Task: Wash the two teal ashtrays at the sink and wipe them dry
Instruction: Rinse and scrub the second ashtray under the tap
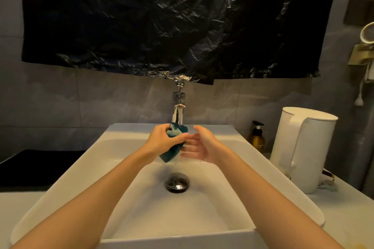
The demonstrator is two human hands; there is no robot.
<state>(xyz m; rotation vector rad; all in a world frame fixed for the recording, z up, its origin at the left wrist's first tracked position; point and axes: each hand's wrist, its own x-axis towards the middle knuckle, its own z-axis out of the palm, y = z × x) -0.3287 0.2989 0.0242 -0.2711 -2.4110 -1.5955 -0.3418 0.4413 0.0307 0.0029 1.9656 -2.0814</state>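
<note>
One teal ashtray [171, 152]: the only one in view, held on edge over the sink, just under the tap's spout, with water spilling over it.
Two hands: both are above the basin, with bare forearms reaching in from the near edge.
Left hand [162, 140]: fingers and thumb are curled round the upper part of the ashtray, gripping it.
Right hand [203, 146]: fingers are straight and spread, holding nothing. The fingertips are blurred at the ashtray's right edge, and whether they touch it cannot be told.
One sink [81, 168]: white, rectangular, wet inside.
One tap [179, 111]: chrome, upright at the middle of the back rim.
One drain [177, 184]: round and dark with a shiny plug, in the basin floor below the hands.
One kettle [303, 147]: white, with its handle facing the sink, on the counter to the right.
One pump bottle [257, 137]: amber with a black pump, between the sink's back right corner and the kettle.
One black plastic sheet [162, 16]: crinkled, hung on the wall, with its lower edge at the top of the tap.
One black surface [36, 168]: flat, to the left of the sink.
</note>
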